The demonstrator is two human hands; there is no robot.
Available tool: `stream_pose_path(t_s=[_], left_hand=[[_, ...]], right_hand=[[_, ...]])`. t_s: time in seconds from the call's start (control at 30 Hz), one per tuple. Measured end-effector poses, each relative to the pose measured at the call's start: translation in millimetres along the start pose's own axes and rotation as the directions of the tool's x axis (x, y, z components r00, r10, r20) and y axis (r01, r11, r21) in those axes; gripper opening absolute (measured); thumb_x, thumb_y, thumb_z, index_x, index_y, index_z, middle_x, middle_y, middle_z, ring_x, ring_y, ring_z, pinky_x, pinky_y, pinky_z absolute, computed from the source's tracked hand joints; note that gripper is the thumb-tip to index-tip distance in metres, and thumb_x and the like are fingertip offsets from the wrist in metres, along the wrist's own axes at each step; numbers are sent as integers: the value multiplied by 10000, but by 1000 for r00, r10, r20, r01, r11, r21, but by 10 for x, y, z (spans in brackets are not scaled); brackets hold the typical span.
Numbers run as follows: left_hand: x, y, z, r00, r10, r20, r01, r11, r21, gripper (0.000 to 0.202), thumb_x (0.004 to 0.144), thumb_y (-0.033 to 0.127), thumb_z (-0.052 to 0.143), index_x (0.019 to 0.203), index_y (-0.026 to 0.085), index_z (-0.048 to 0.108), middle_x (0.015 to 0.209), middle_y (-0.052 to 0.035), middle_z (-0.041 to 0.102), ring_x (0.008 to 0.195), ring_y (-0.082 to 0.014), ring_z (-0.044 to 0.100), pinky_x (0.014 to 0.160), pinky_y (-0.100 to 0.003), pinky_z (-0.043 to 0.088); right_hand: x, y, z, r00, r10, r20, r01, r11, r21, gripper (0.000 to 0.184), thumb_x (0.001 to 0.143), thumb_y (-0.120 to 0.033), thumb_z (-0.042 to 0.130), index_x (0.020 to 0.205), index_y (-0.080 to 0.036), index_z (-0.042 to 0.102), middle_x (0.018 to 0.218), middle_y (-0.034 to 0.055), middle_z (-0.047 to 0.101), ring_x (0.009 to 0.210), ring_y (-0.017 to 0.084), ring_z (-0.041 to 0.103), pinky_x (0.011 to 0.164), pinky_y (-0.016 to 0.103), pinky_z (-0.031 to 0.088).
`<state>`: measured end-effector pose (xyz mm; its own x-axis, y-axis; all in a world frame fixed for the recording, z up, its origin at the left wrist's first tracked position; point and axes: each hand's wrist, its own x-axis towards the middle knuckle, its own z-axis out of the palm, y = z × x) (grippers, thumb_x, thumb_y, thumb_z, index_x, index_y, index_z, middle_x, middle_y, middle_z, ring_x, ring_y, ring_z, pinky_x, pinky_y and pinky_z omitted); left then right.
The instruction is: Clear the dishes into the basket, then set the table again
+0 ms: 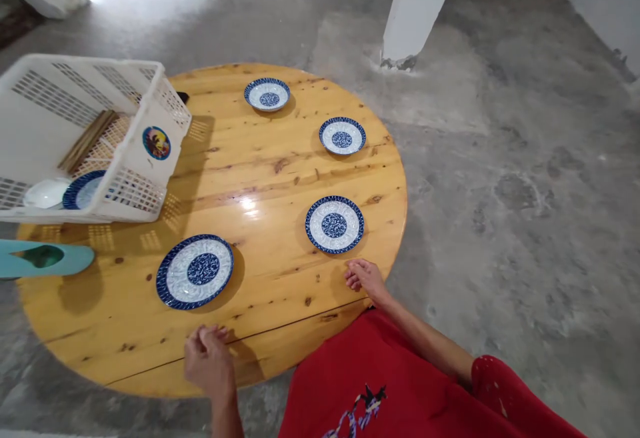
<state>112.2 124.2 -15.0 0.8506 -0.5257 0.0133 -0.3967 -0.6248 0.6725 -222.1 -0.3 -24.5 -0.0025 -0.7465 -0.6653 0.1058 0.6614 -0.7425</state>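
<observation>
My left hand (207,358) hovers over the near edge of the round wooden table, its fingers curled in and nothing showing in them. Just beyond it lies a blue-and-white plate (195,271), apart from the fingers. On the right, my right hand (365,278) is loosely closed, with no object visible in it. A second blue-rimmed plate (335,225) rests a little past its fingers, not touched. Farther round the table are a plate (343,136) at the right and another plate (267,95) at the far side.
A white plastic basket (165,115) stands on the table's left, holding a bundle of chopsticks (87,141), a blue-rimmed plate (83,189) and a white dish (46,193). A turquoise object (75,261) juts in below it. A white pillar (420,11) rises from the concrete floor beyond the table.
</observation>
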Motion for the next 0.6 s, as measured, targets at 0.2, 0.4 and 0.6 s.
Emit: stream_pose_path(t_s=[0.2,0.4,0.6], left_hand=[[-581,288,320,971,-136,194,170,970,-172,357,867,477,474,1040,204,626,887,-46,714,725,-205,713,759,-363,591],[-946,397,539,947,-155,281,212,960,-185,373,843,500,485,982,194,646,862,-61,718,715,-203,710,703,-341,601],[-1233,469,619,959,-153,240,199,964,-177,364,874,487,475,989,185,643,876,-60,716,718,-185,706,718,-322,596]], right_hand=[[254,-244,-149,989,-125,-74,130,989,70,416,738,-540,704,876,-165,590,747,26,696,507,101,630,433,178,452],[537,-348,-143,982,-187,-11,187,982,-5,375,745,-524,660,856,-193,522,627,-27,633,483,126,634,412,189,441],[634,-427,-167,974,-216,69,224,965,-134,225,791,-382,574,899,-197,505,568,-28,634,490,152,649,446,211,473]])
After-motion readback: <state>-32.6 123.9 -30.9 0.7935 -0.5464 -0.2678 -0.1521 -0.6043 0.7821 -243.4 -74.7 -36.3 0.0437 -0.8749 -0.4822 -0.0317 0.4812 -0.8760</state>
